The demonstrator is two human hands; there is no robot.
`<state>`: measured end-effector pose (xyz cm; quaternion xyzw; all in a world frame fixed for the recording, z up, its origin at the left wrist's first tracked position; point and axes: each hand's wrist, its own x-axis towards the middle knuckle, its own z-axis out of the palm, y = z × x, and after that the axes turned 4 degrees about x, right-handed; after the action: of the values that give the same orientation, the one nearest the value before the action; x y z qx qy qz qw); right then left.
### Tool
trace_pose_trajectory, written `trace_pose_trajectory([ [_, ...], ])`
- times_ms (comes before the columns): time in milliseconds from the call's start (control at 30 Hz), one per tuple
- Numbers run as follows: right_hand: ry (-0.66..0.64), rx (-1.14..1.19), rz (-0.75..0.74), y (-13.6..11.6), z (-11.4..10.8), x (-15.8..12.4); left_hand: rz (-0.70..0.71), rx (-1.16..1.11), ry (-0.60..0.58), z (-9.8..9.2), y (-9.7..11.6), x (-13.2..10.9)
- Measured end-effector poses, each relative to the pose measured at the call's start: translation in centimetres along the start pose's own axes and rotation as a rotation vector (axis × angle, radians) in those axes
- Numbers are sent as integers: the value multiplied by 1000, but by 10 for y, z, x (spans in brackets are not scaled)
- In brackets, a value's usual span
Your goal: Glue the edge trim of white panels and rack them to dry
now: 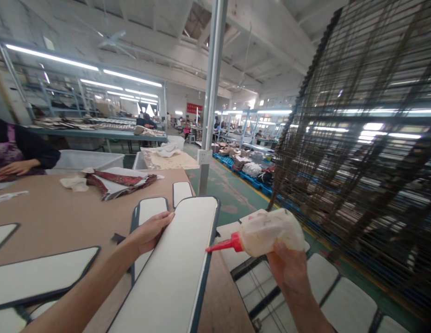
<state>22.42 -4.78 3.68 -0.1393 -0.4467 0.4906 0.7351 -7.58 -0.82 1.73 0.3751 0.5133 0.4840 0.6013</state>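
Note:
My left hand [151,231] holds the left edge of a long white panel with a dark blue rim [177,268], tilted up off the brown table [62,212]. My right hand [288,266] is closed around a soft translucent glue bottle [271,231]. Its red nozzle [222,244] points left and touches the panel's right edge. Similar white panels [41,275] lie flat on the table to the left and behind my left hand.
A wire rack [357,152] stands close on the right, with more white panels [340,300] laid on a lower shelf beneath it. A grey post [211,97] rises past the table's end. Another person's hands [14,167] rest at the far left. Patterned fabric [121,180] lies further back.

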Motion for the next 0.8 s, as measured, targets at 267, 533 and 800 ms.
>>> trace_pose_trajectory([
  [267,-21,14,57,-5,5,-5,-28,-7,32,0,1,6],
  [533,-2,45,118,-3,5,-11,-23,-11,41,0,4,9],
  [800,11,19,157,-2,5,-19,-15,-39,54,-5,7,13],
])
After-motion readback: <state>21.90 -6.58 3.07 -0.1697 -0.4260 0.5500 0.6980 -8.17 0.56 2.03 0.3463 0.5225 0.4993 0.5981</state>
